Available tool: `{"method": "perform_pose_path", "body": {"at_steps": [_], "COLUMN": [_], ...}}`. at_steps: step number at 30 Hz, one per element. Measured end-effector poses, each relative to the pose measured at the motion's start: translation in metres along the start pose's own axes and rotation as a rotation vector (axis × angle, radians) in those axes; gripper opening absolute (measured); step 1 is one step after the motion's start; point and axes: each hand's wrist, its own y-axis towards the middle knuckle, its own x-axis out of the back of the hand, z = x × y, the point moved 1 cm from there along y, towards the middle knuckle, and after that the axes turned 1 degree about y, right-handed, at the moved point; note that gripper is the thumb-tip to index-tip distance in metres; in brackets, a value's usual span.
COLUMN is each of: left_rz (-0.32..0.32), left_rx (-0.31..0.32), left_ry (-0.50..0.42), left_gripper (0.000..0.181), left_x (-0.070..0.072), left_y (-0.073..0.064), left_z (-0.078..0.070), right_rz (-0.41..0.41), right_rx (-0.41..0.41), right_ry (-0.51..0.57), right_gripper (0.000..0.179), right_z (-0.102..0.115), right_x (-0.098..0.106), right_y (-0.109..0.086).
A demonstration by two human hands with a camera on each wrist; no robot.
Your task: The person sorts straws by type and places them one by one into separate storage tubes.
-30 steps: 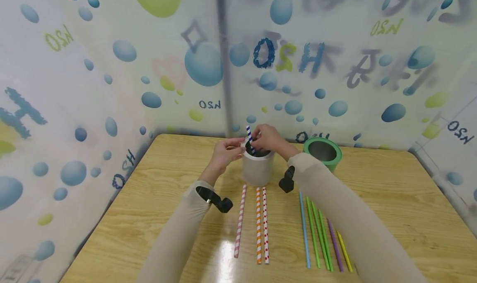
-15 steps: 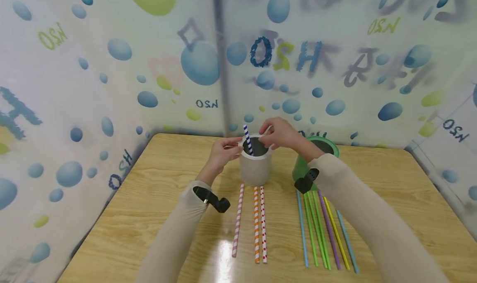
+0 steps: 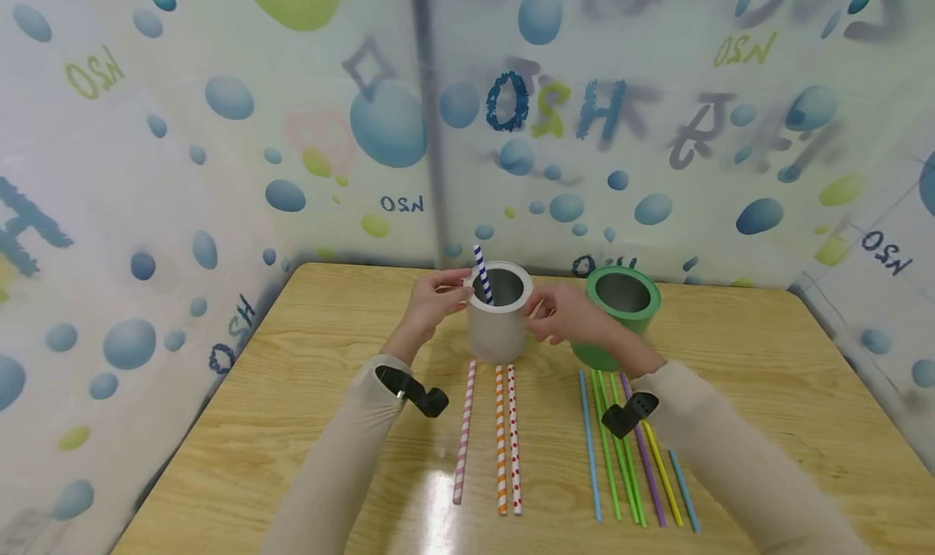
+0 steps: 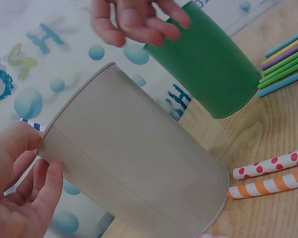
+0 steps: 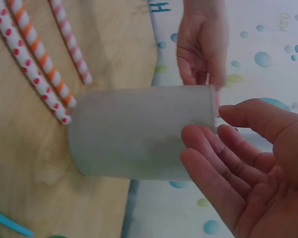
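Note:
A light grey can (image 3: 497, 336) stands upright near the back of the wooden table. Inside it leans a blue-and-white striped straw (image 3: 481, 273), its upper end above the rim. My left hand (image 3: 429, 310) pinches the can's left rim, thumb over the edge and fingertips against the outer wall (image 4: 134, 148). At the can's right side is my right hand (image 3: 566, 316), fingers loosely bent and holding nothing; its palm and spread fingers show beside the rim in the right wrist view. Behind the right hand stands a green can (image 3: 648, 316), its opening facing up.
In front of the grey can lie a pink-striped straw (image 3: 464, 433), an orange-striped straw (image 3: 501, 449) and a red-dotted straw (image 3: 514, 449). Several plain blue, green, purple and yellow straws (image 3: 634, 474) lie at the right, partly under my right forearm. A patterned wall (image 3: 329, 222) closes the back.
My right hand has let go of the blue-striped straw, lifted out of the grey can and come down to its right side. The left hand stays at the rim.

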Motion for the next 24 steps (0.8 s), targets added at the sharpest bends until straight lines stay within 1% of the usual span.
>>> {"method": "perform_pose_path", "body": {"at_steps": [3,4,5,7,12,16,20,24], "left_rz": [-0.001,-0.006,-0.007,-0.01,-0.007,-0.007,-0.004,-0.001], "left_rx": [0.008,0.004,0.007,0.014,0.015,0.013,0.013,0.015], "left_ry": [0.003,0.003,0.007,0.006,-0.007,-0.013,-0.003,0.0], "left_gripper": [0.034,0.034,0.034,0.034,0.034,0.034,0.034,0.034], "left_x": [0.0,0.0,0.0,-0.001,0.0,0.001,0.001,0.0], "left_y": [0.0,0.002,0.002,0.002,0.002,0.002,0.002,0.002], "left_z": [0.0,0.004,0.003,0.003,0.003,0.003,0.003,0.003], "right_rz": [-0.006,-0.01,-0.014,-0.019,-0.03,-0.078,-0.142,-0.188], "right_rx": [-0.032,-0.045,-0.059,-0.087,-0.124,-0.182,-0.218,-0.249], "right_ry": [0.045,0.062,0.073,0.082,0.107,0.135,0.137,0.181], "right_gripper": [0.015,0.015,0.014,0.013,0.012,0.013,0.013,0.016], "right_z": [-0.012,-0.017,-0.022,-0.032,-0.054,-0.064,-0.072,-0.076], "right_x": [-0.014,-0.019,-0.023,-0.033,-0.053,-0.067,-0.079,-0.09], "right_y": [-0.006,-0.008,-0.008,-0.01,-0.009,-0.009,-0.01,-0.013]}}
